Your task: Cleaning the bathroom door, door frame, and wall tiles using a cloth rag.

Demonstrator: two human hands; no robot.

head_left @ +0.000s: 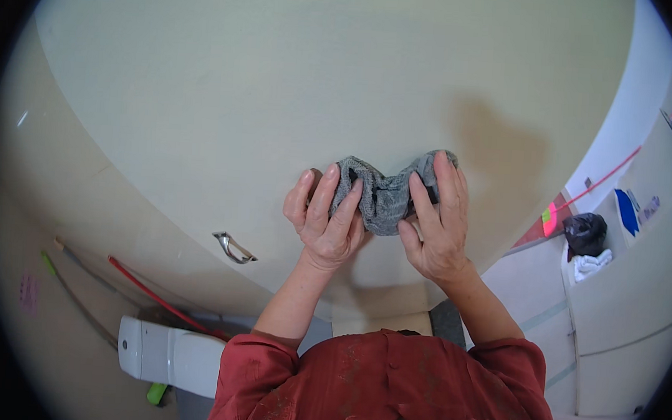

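Observation:
A crumpled grey cloth [383, 207] with dark patches is bunched between my two hands, in front of a broad pale door panel [283, 76]. My left hand [325, 219] grips its left end, fingers pointing up and slightly spread, the thumb side against the folds. At the other end, my right hand [439, 220] has its fingers laid over the cloth and its thumb low beside it. The middle of the cloth sags between the hands. Whether it touches the panel I cannot tell.
Left of my forearm a metal handle [233, 248] sticks out of the panel. A white toilet [166, 353] stands lower left, near several long-handled tools such as a red pole [157, 298]. At right are a black bag [585, 233], a white cloth [593, 265] and a pink broom [551, 219].

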